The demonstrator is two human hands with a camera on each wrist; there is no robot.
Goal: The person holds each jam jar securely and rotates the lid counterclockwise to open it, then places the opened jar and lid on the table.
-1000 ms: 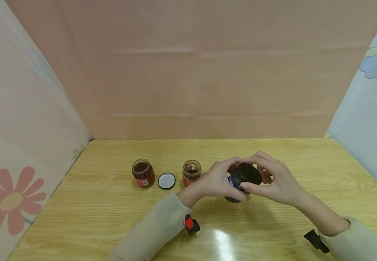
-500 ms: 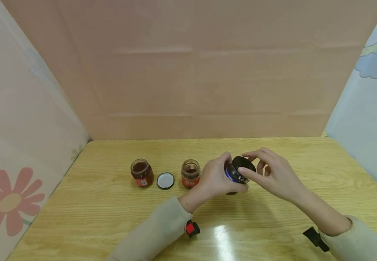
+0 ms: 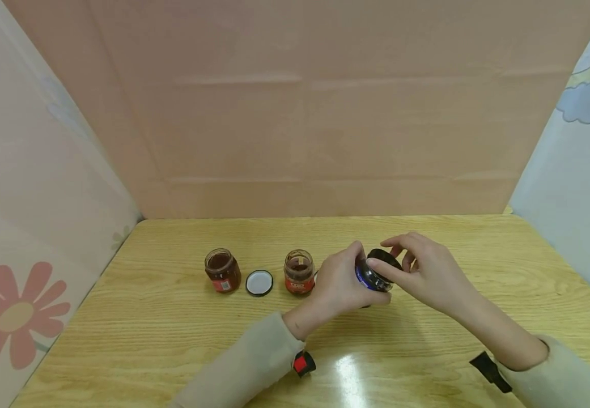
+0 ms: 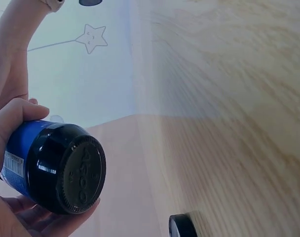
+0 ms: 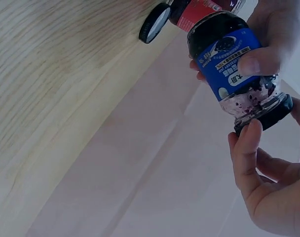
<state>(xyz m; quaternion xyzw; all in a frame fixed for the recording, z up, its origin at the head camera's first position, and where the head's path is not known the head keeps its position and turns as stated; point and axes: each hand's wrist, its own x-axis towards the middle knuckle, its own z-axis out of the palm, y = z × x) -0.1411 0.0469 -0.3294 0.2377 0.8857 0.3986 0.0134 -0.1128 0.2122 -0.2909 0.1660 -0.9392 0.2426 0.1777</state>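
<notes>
A glass jam jar (image 3: 371,280) with a blue label and dark contents is tilted above the table, its black lid (image 3: 383,259) toward the right. My left hand (image 3: 336,281) wraps round the jar's body. My right hand (image 3: 433,279) pinches the lid's edge between thumb and fingertips. In the right wrist view, the jar (image 5: 228,61) appears base up, with the lid (image 5: 277,112) on its mouth and pale smears inside the glass near the neck. The left wrist view shows the jar's dark round base (image 4: 83,175) and part of a barcode.
Two lidless jars with red labels, a left jar (image 3: 223,272) and a middle jar (image 3: 298,273), stand upright on the wooden table (image 3: 172,340). An upturned lid (image 3: 259,283) lies between them. Another lid (image 3: 316,276) is mostly hidden behind my left hand.
My right hand has gone from spreading round the lid to pinching its edge, drawing slightly away from my left hand. The jar has shifted a little, and more of its neck shows.
</notes>
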